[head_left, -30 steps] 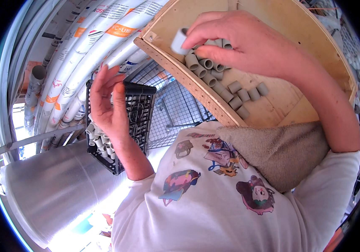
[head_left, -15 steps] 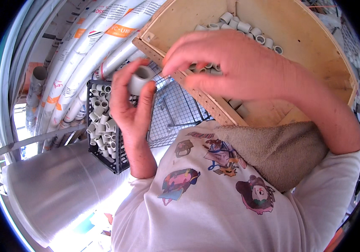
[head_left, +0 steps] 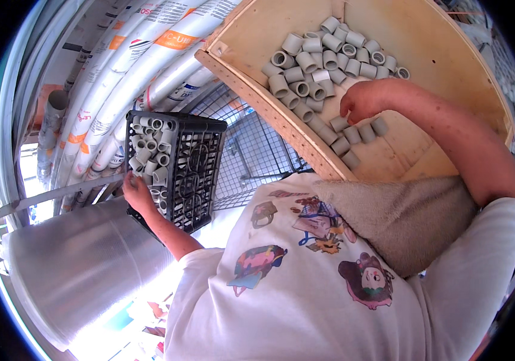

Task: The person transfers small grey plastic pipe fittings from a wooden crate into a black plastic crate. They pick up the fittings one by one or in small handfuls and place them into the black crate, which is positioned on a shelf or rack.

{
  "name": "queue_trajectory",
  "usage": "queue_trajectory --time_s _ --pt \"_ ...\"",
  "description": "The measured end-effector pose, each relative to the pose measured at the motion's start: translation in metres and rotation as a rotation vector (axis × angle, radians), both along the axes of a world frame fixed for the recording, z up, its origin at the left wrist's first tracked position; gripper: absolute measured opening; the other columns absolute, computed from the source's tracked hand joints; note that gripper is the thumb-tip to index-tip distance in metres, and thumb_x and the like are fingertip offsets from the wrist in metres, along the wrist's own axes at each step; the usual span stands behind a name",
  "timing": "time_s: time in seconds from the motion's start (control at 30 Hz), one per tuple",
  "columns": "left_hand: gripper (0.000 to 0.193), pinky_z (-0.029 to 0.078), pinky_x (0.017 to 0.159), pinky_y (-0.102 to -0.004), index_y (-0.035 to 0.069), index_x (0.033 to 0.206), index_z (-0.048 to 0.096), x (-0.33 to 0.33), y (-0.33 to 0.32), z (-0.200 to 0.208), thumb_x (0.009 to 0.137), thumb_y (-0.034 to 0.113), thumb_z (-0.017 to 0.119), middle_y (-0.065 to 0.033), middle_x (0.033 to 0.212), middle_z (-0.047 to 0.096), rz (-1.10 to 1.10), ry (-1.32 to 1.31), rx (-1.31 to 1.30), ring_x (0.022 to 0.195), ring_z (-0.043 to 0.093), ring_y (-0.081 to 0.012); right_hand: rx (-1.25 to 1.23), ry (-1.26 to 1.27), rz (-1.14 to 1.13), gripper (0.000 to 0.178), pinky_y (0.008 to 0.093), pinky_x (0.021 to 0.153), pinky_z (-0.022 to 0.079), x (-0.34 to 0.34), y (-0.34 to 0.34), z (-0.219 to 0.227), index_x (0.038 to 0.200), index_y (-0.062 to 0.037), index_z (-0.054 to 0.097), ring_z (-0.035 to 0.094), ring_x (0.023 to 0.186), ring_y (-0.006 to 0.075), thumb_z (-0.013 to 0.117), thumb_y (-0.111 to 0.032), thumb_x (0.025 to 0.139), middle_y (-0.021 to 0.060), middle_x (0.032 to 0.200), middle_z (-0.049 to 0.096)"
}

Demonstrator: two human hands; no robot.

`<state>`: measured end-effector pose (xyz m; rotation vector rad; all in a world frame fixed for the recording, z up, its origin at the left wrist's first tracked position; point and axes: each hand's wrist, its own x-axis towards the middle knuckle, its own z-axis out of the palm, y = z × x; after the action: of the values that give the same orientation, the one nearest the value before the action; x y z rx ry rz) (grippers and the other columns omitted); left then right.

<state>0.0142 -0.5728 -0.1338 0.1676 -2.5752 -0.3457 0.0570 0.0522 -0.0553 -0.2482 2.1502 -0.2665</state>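
My left hand (head_left: pixel 138 191) is at the near left edge of a black plastic crate (head_left: pixel 200 165) packed with grey pipe couplings (head_left: pixel 143 155). Its fingertips touch or almost touch the couplings there, and their grip does not show clearly. Over on the right, my right hand (head_left: pixel 364 101) reaches down into a large wooden box (head_left: pixel 417 45). Its fingers curl inward beside a loose heap of grey pipe couplings (head_left: pixel 314 60); whatever they hold, if anything, is hidden. Several more couplings lie just below that hand, near the box's front board.
White pipes with orange bands (head_left: pixel 143 54) lean at the left behind the crate. A wire mesh rack (head_left: pixel 248 144) lies between crate and box. A big roll of clear film (head_left: pixel 83 259) sits at lower left. A brown towel (head_left: pixel 402 216) lies across my lap against the box.
My left hand has gone down and left to the crate; the coupling it held up is no longer visible in it. My right hand has moved right and down into the box.
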Motion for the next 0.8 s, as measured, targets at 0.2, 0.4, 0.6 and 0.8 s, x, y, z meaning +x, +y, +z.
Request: queue_trajectory --time_s 0.2,0.4,0.6,0.8 --pt "0.032 0.046 0.093 -0.0450 0.002 0.118 0.066 0.009 -0.012 -0.018 0.092 0.019 0.060 -0.0225 0.111 0.065 0.120 -0.015 0.033 0.106 0.060 -0.0383 -0.122 -0.103 -0.113 0.035 0.0342 0.086 0.052 0.000 -0.003 -0.020 0.113 -0.0080 0.071 0.066 0.099 0.0221 0.067 -0.026 0.083 0.0087 0.106 0.072" --pt "0.033 0.048 0.090 -0.0427 0.002 0.122 0.063 0.000 0.041 0.017 0.091 0.014 0.065 -0.0188 0.115 0.062 -0.038 0.224 0.037 0.106 0.060 -0.0333 -0.145 -0.138 -0.292 0.030 0.0337 0.067 0.055 0.004 -0.015 -0.012 0.104 -0.0062 0.074 0.067 0.078 0.0170 0.066 -0.025 0.082 0.0064 0.097 0.072" --pt "0.033 0.049 0.088 -0.0330 0.002 0.126 0.060 0.000 0.137 0.057 0.094 0.012 0.065 -0.0104 0.119 0.063 -0.375 0.254 0.441 0.104 0.062 -0.0201 -0.086 -0.016 -0.198 0.028 0.0340 0.063 0.053 -0.001 -0.026 0.020 0.103 -0.0068 0.074 0.067 0.072 0.0193 0.065 -0.021 0.081 0.0078 0.089 0.073" --pt "0.036 0.050 0.091 -0.0314 0.002 0.129 0.057 0.028 0.230 0.112 0.094 0.007 0.064 -0.0122 0.122 0.064 -0.698 0.147 0.698 0.101 0.065 -0.0184 -0.175 0.502 -0.086 0.021 0.0322 0.075 0.050 -0.008 -0.035 0.086 0.100 -0.0024 0.071 0.065 0.086 0.0220 0.063 -0.017 0.087 0.0109 0.100 0.067"
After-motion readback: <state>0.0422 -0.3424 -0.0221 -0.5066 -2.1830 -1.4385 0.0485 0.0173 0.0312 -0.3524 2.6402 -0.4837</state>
